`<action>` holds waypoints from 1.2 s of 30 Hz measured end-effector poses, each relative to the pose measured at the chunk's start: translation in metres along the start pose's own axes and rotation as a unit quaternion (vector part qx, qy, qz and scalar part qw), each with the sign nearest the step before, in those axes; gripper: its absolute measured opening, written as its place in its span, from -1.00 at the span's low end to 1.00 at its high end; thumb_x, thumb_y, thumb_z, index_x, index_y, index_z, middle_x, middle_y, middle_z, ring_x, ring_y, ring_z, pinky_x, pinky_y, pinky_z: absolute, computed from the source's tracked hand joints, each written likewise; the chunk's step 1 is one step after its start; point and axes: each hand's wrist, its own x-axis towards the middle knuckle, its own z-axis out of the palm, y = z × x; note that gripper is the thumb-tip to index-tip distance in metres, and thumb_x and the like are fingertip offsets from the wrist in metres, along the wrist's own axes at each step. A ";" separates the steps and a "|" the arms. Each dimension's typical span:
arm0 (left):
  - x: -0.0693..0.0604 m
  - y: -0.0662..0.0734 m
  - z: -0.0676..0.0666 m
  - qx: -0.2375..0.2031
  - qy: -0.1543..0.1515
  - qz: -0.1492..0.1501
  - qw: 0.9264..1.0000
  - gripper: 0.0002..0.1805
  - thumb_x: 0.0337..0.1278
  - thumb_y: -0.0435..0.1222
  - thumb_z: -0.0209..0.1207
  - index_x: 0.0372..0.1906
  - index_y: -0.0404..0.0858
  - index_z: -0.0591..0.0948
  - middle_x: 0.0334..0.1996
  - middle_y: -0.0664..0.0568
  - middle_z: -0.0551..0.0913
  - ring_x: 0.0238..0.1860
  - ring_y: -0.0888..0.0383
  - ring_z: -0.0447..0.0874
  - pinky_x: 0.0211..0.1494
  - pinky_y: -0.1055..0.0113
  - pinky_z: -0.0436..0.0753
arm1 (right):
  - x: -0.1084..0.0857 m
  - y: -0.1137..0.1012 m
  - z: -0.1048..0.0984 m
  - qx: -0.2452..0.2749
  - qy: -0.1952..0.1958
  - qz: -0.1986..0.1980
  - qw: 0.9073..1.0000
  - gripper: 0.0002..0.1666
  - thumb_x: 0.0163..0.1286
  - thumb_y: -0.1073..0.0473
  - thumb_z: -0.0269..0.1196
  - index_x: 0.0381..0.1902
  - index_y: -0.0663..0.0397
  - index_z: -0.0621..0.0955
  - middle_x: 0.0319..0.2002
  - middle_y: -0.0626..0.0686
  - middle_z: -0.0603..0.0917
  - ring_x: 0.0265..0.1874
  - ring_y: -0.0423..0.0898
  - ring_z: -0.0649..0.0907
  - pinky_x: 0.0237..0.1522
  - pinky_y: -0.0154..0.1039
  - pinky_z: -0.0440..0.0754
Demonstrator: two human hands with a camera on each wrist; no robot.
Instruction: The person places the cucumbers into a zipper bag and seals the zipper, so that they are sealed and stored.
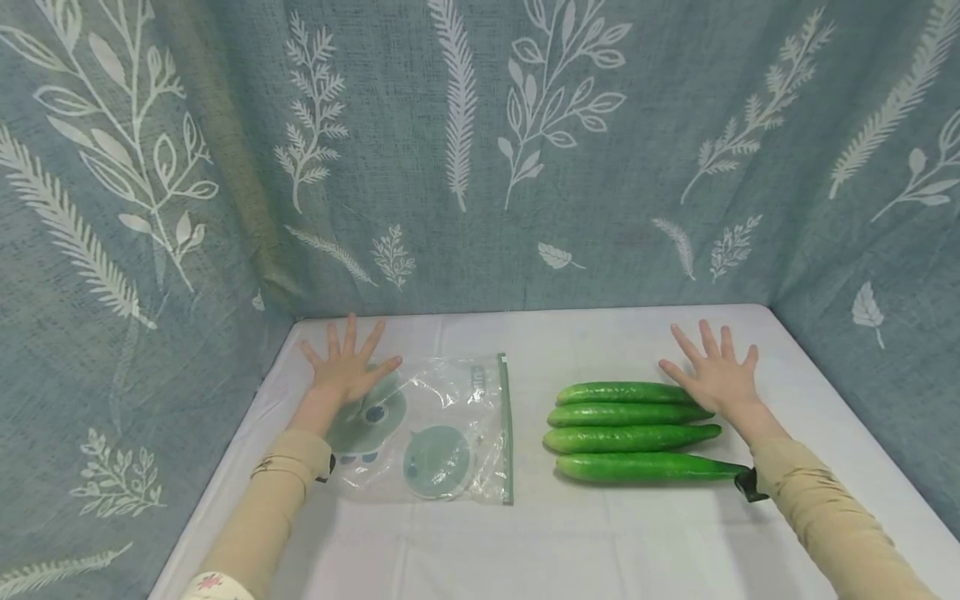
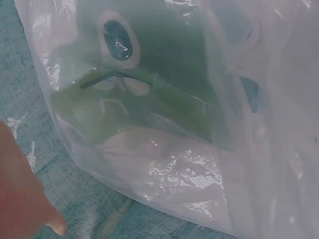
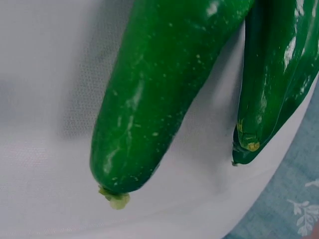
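A clear zip bag (image 1: 457,392) with green animal prints and a green zip strip lies flat on the left. Over its upper left corner my left hand (image 1: 341,371) is held with fingers spread, holding nothing; whether it touches the bag I cannot tell. The left wrist view has the bag's printed film (image 2: 164,109) close up. Several green cucumbers (image 1: 622,438) lie side by side on the right. My right hand (image 1: 720,379) spreads its fingers by their right ends, holding nothing. In the right wrist view one cucumber (image 3: 144,99) is large, its stem end downward.
A white cloth covers the table (image 1: 525,550). Behind it and along both sides hangs a blue-green curtain (image 1: 465,250) with white leaf prints. A dark wrist camera (image 1: 750,483) by the right cuff overlaps the tip of the nearest cucumber.
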 end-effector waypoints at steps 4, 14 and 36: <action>0.000 0.002 -0.001 0.006 -0.004 0.012 1.000 -0.08 0.18 0.42 -0.41 0.51 0.04 -0.25 0.46 -0.24 -0.57 0.40 -0.41 -0.66 0.13 -0.57 -0.56 | -0.002 -0.004 0.003 -0.006 0.005 -0.017 1.000 -0.09 0.35 -0.47 -0.22 0.51 -0.29 -0.14 0.49 0.32 -0.15 0.41 0.46 -0.13 0.23 0.56 -0.34; 0.002 0.008 0.003 0.030 -0.006 0.042 0.999 -0.09 0.18 0.41 -0.39 0.50 0.09 -0.29 0.47 -0.23 -0.54 0.42 -0.40 -0.62 0.18 -0.55 -0.53 | -0.005 -0.020 0.010 -0.023 0.009 -0.074 0.997 -0.13 0.37 -0.43 -0.16 0.51 -0.32 -0.09 0.50 0.27 -0.06 0.45 0.36 -0.06 0.30 0.50 -0.24; -0.010 0.045 0.004 0.033 0.012 0.128 0.991 -0.14 0.23 0.31 -0.19 0.51 0.09 -0.15 0.51 -0.16 -0.40 0.48 -0.28 -0.49 0.31 -0.43 -0.50 | -0.013 -0.052 0.025 -0.025 0.036 -0.206 0.978 -0.19 0.37 -0.31 0.00 0.49 -0.28 0.07 0.47 0.20 0.13 0.45 0.23 0.12 0.37 0.34 -0.07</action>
